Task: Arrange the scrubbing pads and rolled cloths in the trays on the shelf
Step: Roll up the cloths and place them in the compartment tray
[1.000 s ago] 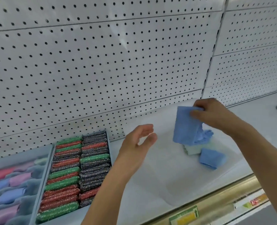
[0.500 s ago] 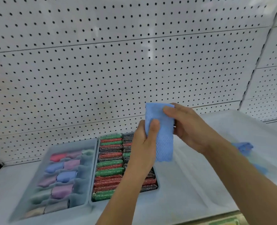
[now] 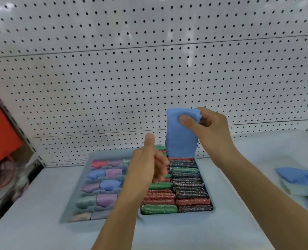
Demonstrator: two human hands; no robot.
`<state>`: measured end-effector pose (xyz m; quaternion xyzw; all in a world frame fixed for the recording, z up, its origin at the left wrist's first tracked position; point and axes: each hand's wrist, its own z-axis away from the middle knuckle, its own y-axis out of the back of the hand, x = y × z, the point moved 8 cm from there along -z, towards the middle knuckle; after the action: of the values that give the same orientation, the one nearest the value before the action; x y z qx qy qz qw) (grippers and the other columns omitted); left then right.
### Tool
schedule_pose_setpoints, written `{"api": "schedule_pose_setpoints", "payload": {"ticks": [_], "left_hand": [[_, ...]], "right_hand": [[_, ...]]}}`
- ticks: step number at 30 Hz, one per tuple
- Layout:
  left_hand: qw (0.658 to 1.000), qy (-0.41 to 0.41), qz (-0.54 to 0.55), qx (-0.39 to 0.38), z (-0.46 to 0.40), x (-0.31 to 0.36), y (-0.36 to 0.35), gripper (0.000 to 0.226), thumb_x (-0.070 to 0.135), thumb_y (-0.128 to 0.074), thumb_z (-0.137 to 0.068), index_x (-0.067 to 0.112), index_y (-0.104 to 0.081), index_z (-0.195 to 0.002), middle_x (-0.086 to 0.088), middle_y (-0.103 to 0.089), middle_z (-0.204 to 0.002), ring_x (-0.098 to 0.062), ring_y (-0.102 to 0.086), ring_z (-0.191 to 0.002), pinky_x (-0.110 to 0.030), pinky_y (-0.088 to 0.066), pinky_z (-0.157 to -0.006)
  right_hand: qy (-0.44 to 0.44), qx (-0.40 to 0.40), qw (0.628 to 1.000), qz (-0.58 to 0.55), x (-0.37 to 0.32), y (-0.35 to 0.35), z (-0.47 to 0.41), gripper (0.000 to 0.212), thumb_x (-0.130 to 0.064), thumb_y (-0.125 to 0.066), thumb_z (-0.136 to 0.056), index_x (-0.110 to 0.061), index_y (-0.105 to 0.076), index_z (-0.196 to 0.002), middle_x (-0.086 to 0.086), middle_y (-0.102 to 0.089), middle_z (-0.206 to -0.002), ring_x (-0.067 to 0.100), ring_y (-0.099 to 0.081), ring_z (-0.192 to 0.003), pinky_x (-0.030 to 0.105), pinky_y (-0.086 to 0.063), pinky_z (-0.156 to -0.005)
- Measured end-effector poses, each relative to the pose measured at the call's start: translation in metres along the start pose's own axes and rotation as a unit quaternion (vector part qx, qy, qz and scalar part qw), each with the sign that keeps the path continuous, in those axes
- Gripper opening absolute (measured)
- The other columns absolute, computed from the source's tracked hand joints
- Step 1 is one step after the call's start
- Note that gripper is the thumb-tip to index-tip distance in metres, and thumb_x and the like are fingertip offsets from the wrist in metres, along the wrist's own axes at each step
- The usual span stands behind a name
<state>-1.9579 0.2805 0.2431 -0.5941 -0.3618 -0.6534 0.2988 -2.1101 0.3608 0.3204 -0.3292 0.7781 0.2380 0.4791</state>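
While the right hand (image 3: 211, 134) pinched the cloth (image 3: 181, 134) above the trays (image 3: 77, 201), the left hand (image 3: 147, 165) hovered, fingers blurred, loosely curled.

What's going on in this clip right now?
A person is stocking a store shelf. The right hand pinches a blue cloth by its top edge, so it hangs above the tray of scrubbing pads. The left hand, blurred, holds nothing just below it. The divided tray beside it holds rolled cloths. More blue cloths lie at right.
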Motion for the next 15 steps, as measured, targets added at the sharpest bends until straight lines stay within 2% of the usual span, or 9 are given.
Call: {"api": "schedule_pose_setpoints", "payload": {"ticks": [2,3,5,7,9,10,12,14,15], "left_hand": [[0.987,0.096,0.056,-0.114,0.001,-0.005,-0.013,0.095,0.078,-0.012,-0.084,0.005,-0.072,-0.083,-0.016,-0.072,-0.072,-0.024,-0.062,-0.052,-0.025,-0.048,-0.046],[0.975,0.127,0.1,-0.15,-0.001,-0.007,-0.017,0.096,0.08,-0.013,-0.082,0.006,-0.073,-0.094,-0.019,-0.074,-0.085,-0.026,-0.067,-0.06,-0.028,-0.054,-0.051],[0.948,0.155,0.224,-0.163,-0.009,-0.005,-0.015,0.076,0.071,-0.028,-0.09,0.011,-0.072,-0.109,-0.02,-0.071,-0.107,-0.028,-0.071,-0.079,-0.035,-0.06,-0.062],[0.927,0.148,0.32,-0.125,-0.017,-0.006,-0.006,0.049,0.042,-0.044,-0.097,0.004,-0.061,-0.123,-0.022,-0.064,-0.123,-0.032,-0.068,-0.099,-0.042,-0.059,-0.081],[0.949,0.095,0.29,-0.079,-0.025,-0.008,0.006,0.037,0.025,-0.054,-0.094,0.002,-0.06,-0.123,-0.022,-0.064,-0.123,-0.036,-0.064,-0.108,-0.048,-0.053,-0.092],[0.965,0.061,0.251,-0.053,-0.026,-0.008,0.012,0.031,0.022,-0.057,-0.093,0.005,-0.062,-0.119,-0.019,-0.067,-0.117,-0.036,-0.065,-0.105,-0.051,-0.053,-0.092],[0.984,0.006,0.176,-0.013,-0.023,-0.003,0.018,0.017,0.022,-0.058,-0.094,0.014,-0.066,-0.107,-0.01,-0.073,-0.103,-0.029,-0.07,-0.094,-0.049,-0.056,-0.085],[0.988,-0.032,0.149,-0.001,-0.015,0.006,0.014,0.011,0.022,-0.057,-0.096,0.019,-0.066,-0.1,-0.002,-0.075,-0.091,-0.023,-0.072,-0.084,-0.042,-0.059,-0.074],[0.989,-0.048,0.138,0.004,-0.012,0.009,0.011,0.011,0.023,-0.056,-0.096,0.02,-0.065,-0.101,0.0,-0.074,-0.09,-0.021,-0.072,-0.082,-0.038,-0.059,-0.07]], "right_hand": [[0.027,-0.046,0.998,0.024,-0.002,-0.016,0.006,0.008,-0.014,-0.073,-0.082,-0.008,-0.069,-0.078,0.013,-0.06,-0.069,0.018,-0.044,-0.063,0.029,-0.036,-0.059],[0.033,-0.084,0.995,0.034,-0.001,-0.025,0.012,0.003,-0.013,-0.075,-0.08,-0.015,-0.072,-0.079,0.003,-0.065,-0.072,0.018,-0.051,-0.066,0.03,-0.041,-0.062],[0.048,-0.16,0.984,0.068,0.004,-0.041,0.028,0.015,-0.014,-0.08,-0.073,-0.021,-0.076,-0.086,-0.004,-0.071,-0.09,0.015,-0.062,-0.089,0.03,-0.05,-0.077],[0.08,-0.221,0.966,0.11,0.008,-0.049,0.042,0.026,-0.021,-0.085,-0.067,-0.028,-0.076,-0.091,-0.015,-0.066,-0.111,0.007,-0.055,-0.113,0.02,-0.045,-0.091],[0.059,-0.231,0.967,0.093,0.015,-0.049,0.047,0.039,-0.036,-0.081,-0.064,-0.036,-0.071,-0.101,-0.023,-0.056,-0.127,0.0,-0.048,-0.123,0.016,-0.042,-0.097],[0.019,-0.2,0.979,0.036,0.02,-0.045,0.045,0.046,-0.041,-0.078,-0.064,-0.037,-0.067,-0.109,-0.024,-0.054,-0.128,-0.001,-0.05,-0.122,0.02,-0.044,-0.097],[-0.084,-0.117,0.988,-0.053,0.037,-0.038,0.041,0.051,-0.053,-0.071,-0.071,-0.031,-0.063,-0.117,-0.018,-0.06,-0.122,0.006,-0.057,-0.117,0.034,-0.051,-0.093],[-0.169,-0.124,0.976,-0.056,0.052,-0.046,0.042,0.054,-0.065,-0.058,-0.081,-0.022,-0.065,-0.114,-0.008,-0.069,-0.113,0.014,-0.063,-0.11,0.04,-0.052,-0.093],[-0.193,-0.145,0.968,-0.062,0.055,-0.055,0.046,0.053,-0.061,-0.052,-0.085,-0.018,-0.067,-0.111,-0.003,-0.072,-0.108,0.016,-0.067,-0.103,0.038,-0.054,-0.089]]}}
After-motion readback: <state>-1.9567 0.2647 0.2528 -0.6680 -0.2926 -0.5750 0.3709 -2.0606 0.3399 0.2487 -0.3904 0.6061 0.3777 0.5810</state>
